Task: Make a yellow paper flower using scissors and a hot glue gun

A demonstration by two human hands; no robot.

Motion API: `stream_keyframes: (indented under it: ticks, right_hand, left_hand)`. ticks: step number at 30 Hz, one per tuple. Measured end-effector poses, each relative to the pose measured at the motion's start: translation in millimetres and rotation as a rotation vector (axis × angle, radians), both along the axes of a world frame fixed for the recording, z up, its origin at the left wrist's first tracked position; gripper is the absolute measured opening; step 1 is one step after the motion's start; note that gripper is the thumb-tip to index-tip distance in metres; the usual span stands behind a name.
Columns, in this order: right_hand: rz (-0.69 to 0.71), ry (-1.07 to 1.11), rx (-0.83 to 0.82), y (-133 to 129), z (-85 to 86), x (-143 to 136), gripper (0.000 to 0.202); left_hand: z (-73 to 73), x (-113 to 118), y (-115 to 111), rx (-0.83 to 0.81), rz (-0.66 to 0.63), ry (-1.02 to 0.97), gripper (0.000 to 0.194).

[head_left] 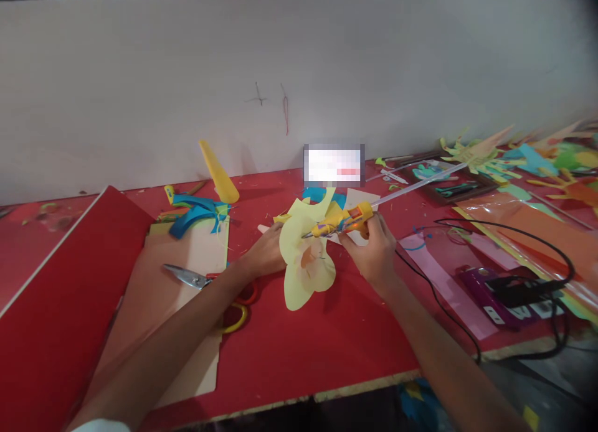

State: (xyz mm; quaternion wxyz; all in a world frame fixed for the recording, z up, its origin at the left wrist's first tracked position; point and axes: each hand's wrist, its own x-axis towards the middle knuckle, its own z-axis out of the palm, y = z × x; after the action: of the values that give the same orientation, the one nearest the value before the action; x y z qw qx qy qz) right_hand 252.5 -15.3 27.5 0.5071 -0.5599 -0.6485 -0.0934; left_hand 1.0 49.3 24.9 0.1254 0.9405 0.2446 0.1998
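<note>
A pale yellow paper flower hangs over the middle of the red table, held at its left edge by my left hand, whose fingertips are partly hidden behind the petals. My right hand is wrapped round the handle of a yellow glue gun. The gun's nozzle points left and lies in front of the flower's upper part. A clear glue stick sticks out of the gun's back end, up to the right.
Scissors lie by my left forearm on peach paper sheets. A yellow paper cone stands behind. At right are pink paper, a purple power strip, black cable and orange sheets. A white wall rises behind.
</note>
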Motion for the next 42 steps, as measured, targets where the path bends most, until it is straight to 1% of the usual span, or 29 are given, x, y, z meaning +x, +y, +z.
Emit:
stream_keyframes:
  ticks: [5,8,13,19,26,30,33,36,40,42]
  right_hand:
    - [0.064,-0.042,0.015,0,2.3,-1,0.019]
    - [0.083,-0.041,0.030,0,3.2,-1,0.019]
    - [0.070,-0.052,0.024,1,3.0,0,0.020]
    - [0.065,-0.039,0.059,2,2.8,0,0.020]
    - [0.046,-0.004,0.039,-2,5.8,-3,0.025]
    - [-0.007,0.085,0.045,-4,5.2,-1,0.030]
    - [-0.008,0.069,0.028,-4,4.2,0,0.030]
    - [0.029,-0.006,0.040,-3,2.9,-1,0.028]
    - [0.056,-0.051,0.049,-2,-0.5,-5,0.024]
    - [0.055,-0.054,0.056,-2,-2.4,-6,0.023]
  left_hand:
    - [1.4,2,0,0.034,-0.020,-0.041,0.026]
    - [-0.5,1,1,0.053,-0.009,-0.036,0.024]
    - [-3.7,-1,2,0.065,-0.001,-0.013,0.025]
    - [-1.0,1,1,0.062,0.001,-0.018,0.023]
    - [0.8,0,1,0.063,0.012,0.027,0.022]
    - [0.5,1,1,0.060,0.031,-0.011,0.025]
    - [1.0,3,1,0.049,0.047,-0.054,0.026]
    - [6.4,6,-1,0.004,0.045,-0.098,0.025]
    - [20.4,10,-8,-0.144,0.026,-0.208,0.032]
    - [25.2,11,-10,-0.172,0.017,-0.219,0.033]
